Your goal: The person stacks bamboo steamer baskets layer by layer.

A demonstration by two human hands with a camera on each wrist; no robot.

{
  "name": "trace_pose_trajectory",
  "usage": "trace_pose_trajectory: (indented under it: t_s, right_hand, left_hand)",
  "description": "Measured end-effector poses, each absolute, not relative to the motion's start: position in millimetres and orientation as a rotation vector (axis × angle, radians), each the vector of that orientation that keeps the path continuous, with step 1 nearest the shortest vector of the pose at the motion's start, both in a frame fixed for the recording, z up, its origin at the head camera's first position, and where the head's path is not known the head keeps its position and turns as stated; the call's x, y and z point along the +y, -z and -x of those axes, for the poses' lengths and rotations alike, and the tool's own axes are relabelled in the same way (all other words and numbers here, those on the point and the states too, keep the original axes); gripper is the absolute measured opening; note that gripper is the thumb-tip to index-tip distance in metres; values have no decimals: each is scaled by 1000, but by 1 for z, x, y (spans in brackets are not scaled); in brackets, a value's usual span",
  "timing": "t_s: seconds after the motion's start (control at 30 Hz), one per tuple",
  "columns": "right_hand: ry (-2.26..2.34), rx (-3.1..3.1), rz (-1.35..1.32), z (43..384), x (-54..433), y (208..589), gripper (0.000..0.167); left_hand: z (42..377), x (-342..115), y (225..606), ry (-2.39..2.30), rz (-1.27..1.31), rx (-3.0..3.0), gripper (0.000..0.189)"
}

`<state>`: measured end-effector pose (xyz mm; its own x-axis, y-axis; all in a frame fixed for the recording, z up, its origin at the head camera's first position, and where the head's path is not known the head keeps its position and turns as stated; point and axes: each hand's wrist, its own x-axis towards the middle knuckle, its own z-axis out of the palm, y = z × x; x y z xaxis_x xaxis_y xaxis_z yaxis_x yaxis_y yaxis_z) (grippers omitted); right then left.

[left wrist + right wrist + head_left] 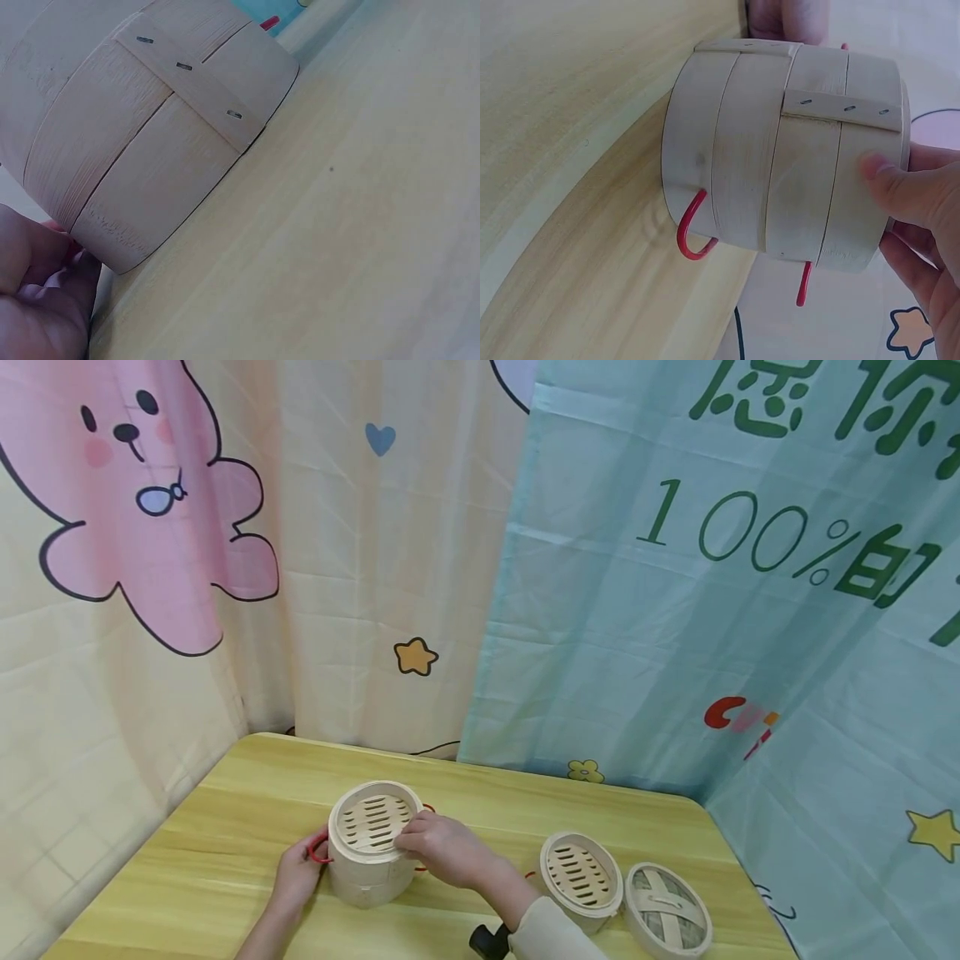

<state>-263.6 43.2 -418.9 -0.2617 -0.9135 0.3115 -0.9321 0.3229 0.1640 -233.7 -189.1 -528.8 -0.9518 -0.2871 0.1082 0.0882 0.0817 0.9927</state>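
Both hands are working the stacked bamboo steamer [371, 843] sitting lower centre of the head view on the table [225, 860]: the left hand [298, 870] is curling against its left wall by the red wire handle [318, 850], while the right hand [442, 847] is gripping the top tier's rim, thumb pressing the wall. Lower right, a single steamer tray [580, 878] and a woven lid [667, 921] are lying just beside each other.
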Motion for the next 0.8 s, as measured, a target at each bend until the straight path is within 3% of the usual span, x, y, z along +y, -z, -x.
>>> trace_pose_trajectory:
  t_s: [0.8]
  right_hand:
    - [-122, -2307, -1590, 261, 42, 421, 15]
  left_hand:
    - [235, -187, 529, 1897, -289, -2142, 34]
